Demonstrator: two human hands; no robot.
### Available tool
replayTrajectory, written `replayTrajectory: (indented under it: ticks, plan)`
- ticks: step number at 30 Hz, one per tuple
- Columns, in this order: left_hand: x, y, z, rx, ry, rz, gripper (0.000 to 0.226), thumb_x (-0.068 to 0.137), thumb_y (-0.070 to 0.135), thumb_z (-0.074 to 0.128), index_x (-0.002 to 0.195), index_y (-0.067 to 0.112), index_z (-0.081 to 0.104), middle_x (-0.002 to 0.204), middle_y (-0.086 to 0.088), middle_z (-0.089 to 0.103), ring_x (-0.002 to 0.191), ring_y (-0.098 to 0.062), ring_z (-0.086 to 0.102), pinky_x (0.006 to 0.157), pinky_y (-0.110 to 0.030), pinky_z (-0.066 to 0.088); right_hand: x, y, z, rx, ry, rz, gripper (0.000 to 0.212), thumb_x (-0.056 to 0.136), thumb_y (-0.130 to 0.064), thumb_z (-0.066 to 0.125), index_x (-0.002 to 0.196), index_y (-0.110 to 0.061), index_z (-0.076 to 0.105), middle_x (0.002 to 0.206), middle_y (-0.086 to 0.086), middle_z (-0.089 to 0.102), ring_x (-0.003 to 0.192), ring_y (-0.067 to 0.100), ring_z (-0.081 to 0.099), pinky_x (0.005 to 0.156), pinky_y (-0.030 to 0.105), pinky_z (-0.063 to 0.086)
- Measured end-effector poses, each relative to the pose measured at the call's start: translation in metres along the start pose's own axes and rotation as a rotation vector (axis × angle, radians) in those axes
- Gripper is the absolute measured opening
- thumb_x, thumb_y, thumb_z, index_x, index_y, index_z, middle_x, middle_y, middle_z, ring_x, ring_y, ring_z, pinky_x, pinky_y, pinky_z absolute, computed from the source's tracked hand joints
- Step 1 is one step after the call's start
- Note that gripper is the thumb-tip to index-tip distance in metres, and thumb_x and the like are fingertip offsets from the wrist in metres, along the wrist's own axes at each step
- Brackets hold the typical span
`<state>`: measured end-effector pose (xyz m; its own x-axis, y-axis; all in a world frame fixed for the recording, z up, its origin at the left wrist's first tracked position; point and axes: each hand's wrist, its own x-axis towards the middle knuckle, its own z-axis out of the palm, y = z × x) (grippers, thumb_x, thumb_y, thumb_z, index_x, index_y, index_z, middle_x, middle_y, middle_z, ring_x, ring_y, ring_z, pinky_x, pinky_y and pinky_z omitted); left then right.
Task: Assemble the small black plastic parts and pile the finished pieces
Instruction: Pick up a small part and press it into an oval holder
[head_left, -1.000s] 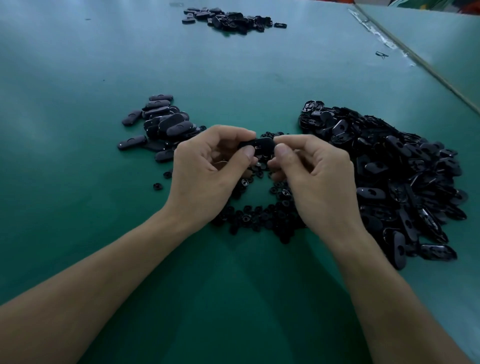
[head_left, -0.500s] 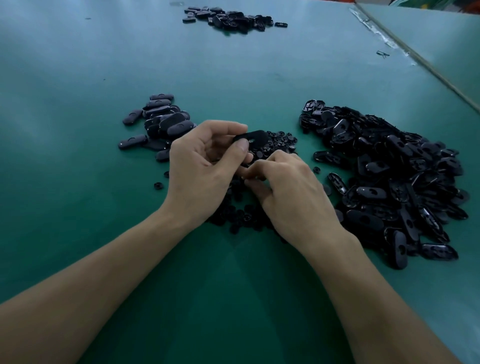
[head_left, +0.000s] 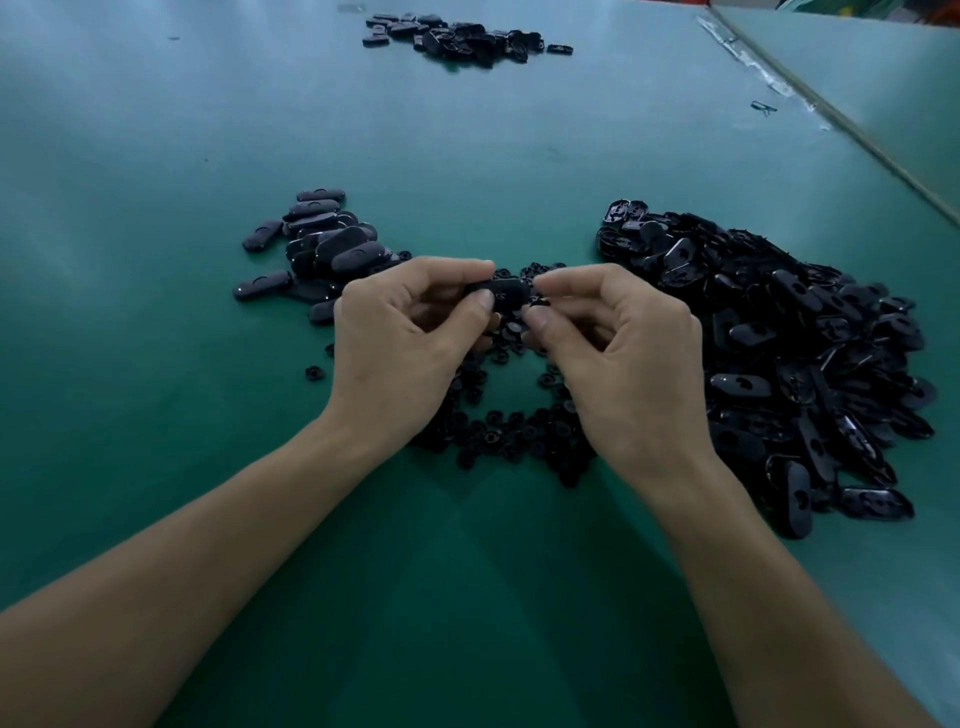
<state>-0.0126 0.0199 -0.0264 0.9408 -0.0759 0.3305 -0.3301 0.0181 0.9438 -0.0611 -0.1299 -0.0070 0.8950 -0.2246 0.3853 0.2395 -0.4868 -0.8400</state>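
Two hands up: left hand (head_left: 400, 343), right hand (head_left: 623, 353). One oval piece (head_left: 506, 293), one round clip (head_left: 538, 303) between them. Four heaps: finished pile (head_left: 322, 244), shell heap (head_left: 779, 338), clip scatter (head_left: 509, 436), far heap (head_left: 457, 39). Parts per heap: too many to count.

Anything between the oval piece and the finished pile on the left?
Nothing visible. The left hand grips the oval piece, the right hand pinches a small round part beside it, and the finished pile lies past the left knuckles.
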Motion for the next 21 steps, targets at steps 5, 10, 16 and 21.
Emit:
replayTrajectory:
  ticks: [5,10,16,21]
  plan:
    - [-0.001,-0.0003,-0.001,0.027,-0.02,0.017,0.018,0.085,0.012,0.071,0.096,0.026,0.074,0.084,0.004,0.078,0.076,-0.016,0.076,0.074,-0.03,0.06,0.0009,-0.0021,-0.0015,0.09,0.005,0.005,0.016,0.086,-0.012,0.078,0.089,-0.027,0.076,0.081,-0.01,0.075,0.077,0.006,0.07,0.076,0.023,0.055]
    - [-0.0027,0.0,-0.0004,0.086,-0.053,0.062,0.019,0.084,0.015,0.072,0.097,0.03,0.075,0.087,0.006,0.078,0.08,-0.016,0.076,0.077,-0.036,0.061,0.0011,-0.0017,-0.0005,0.108,0.003,0.048,0.015,0.089,-0.009,0.074,0.091,-0.024,0.077,0.077,-0.009,0.074,0.071,0.009,0.069,0.07,0.023,0.055]
    - [-0.004,0.0022,0.0013,0.109,-0.085,0.107,0.022,0.084,0.012,0.072,0.097,0.029,0.074,0.089,0.006,0.078,0.079,-0.014,0.075,0.076,-0.029,0.06,-0.0001,-0.0028,0.0012,0.098,-0.03,0.05,0.02,0.087,-0.006,0.073,0.086,-0.026,0.071,0.079,-0.009,0.074,0.073,0.005,0.069,0.071,0.019,0.053]
    - [-0.0044,0.003,0.0022,0.106,-0.096,0.106,0.021,0.084,0.011,0.071,0.096,0.028,0.073,0.089,0.004,0.077,0.079,-0.016,0.075,0.077,-0.031,0.061,-0.0008,-0.0033,0.0011,0.085,-0.05,0.039,0.023,0.087,-0.005,0.073,0.085,-0.027,0.071,0.077,-0.011,0.073,0.072,0.004,0.069,0.072,0.02,0.054]
